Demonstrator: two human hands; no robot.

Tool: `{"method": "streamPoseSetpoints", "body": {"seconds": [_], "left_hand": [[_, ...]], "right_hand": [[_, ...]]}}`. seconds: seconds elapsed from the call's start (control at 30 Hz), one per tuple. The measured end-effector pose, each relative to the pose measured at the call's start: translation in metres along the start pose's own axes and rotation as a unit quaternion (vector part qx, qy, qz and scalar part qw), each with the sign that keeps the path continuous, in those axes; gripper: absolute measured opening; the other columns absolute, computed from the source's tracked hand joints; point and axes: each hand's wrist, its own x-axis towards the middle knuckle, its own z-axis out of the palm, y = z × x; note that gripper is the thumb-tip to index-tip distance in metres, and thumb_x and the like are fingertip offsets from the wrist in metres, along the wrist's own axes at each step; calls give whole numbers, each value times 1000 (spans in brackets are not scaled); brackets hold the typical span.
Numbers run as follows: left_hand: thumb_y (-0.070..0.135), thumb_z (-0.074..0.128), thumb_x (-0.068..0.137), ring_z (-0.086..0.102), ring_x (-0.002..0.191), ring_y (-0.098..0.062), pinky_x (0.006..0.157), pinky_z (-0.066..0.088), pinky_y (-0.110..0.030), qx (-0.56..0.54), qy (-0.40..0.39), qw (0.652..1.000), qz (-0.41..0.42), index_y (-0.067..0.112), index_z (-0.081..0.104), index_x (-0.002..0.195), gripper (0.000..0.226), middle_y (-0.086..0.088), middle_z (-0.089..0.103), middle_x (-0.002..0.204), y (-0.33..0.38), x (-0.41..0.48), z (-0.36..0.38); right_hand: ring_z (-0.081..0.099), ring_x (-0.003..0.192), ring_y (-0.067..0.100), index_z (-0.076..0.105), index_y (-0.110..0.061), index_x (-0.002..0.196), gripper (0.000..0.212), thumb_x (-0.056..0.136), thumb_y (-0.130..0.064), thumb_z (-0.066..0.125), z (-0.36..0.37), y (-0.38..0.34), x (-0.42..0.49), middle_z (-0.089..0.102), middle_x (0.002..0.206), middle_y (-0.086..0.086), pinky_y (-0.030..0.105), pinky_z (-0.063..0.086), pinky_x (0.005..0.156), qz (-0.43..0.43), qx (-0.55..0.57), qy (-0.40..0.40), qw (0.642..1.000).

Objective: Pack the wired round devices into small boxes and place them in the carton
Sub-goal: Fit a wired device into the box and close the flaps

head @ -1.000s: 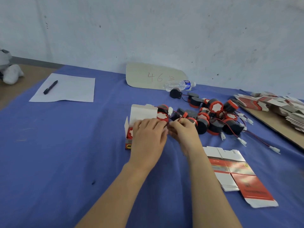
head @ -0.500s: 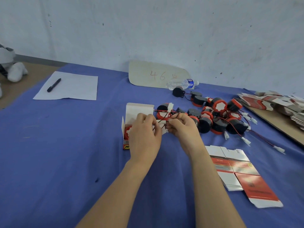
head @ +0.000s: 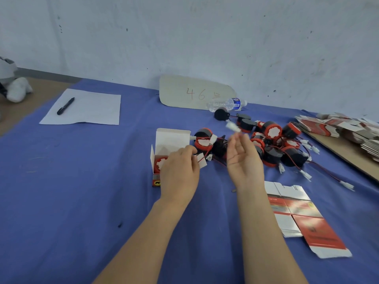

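A small open box [head: 172, 139] lies on the blue cloth with a red-and-black round device [head: 159, 163] inside it. My left hand [head: 180, 175] rests over the box and grips its open end, fingers curled by a white flap and a red wire. My right hand [head: 243, 160] is raised beside it, palm facing left and blurred; it seems to pinch the wire just below a white connector [head: 232, 127]. More wired round devices [head: 271, 140] are heaped behind my right hand. No carton is in view.
Flattened red-and-white box blanks [head: 297, 214] lie at the right front, and a bigger stack [head: 348, 128] sits on a cardboard sheet [head: 346, 158] at far right. A water bottle [head: 227, 103], a cardboard sign [head: 194, 93] and paper [head: 86, 107] with a pen [head: 65, 105] lie behind.
My right hand has lifted away from the left, drawing the wire end and its white connector up and to the right. My left hand has stayed on the box.
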Motion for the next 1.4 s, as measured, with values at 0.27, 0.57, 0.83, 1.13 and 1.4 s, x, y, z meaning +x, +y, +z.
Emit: {"method": "streamPoseSetpoints", "body": {"seconds": [0.27,0.57,0.83,1.13,1.4], "left_hand": [[10,58,87,52,104,-27,94,37,-36,-62,139,988,-1,12,65,104,19,-3,59,116,-8,8,-18],[27,70,82,44,118,-15,91,38,-29,-229,39,941,-244,18,16,150,87,9,43,126,-35,16,-31],[25,61,87,65,95,-11,72,49,-21,-309,-149,908,-241,24,60,110,22,8,68,103,-51,13,-23],[19,44,98,51,76,-3,50,38,-9,-225,-18,947,-229,24,47,105,9,7,55,100,-46,13,-14],[19,43,99,50,84,-10,52,35,-9,-201,0,955,-219,18,48,110,13,7,53,101,-49,14,-8]], "right_hand": [[59,86,5,68,-17,98,38,89,10,42,-1,21,-3,66,91,-16,3,41,78,-283,-585,-48,758],[50,92,26,65,-1,111,31,89,6,44,-9,40,-1,59,108,13,19,36,73,-283,-771,-118,558],[48,90,26,59,-3,98,13,92,-14,54,-16,40,2,55,99,10,34,41,74,-217,-786,-18,579],[53,80,28,68,-3,93,24,87,4,46,-15,24,3,63,87,7,34,45,71,-177,-821,-102,533],[48,96,21,71,-17,100,14,92,-16,60,-3,24,0,61,99,1,23,30,73,-300,-788,-90,530]]}}
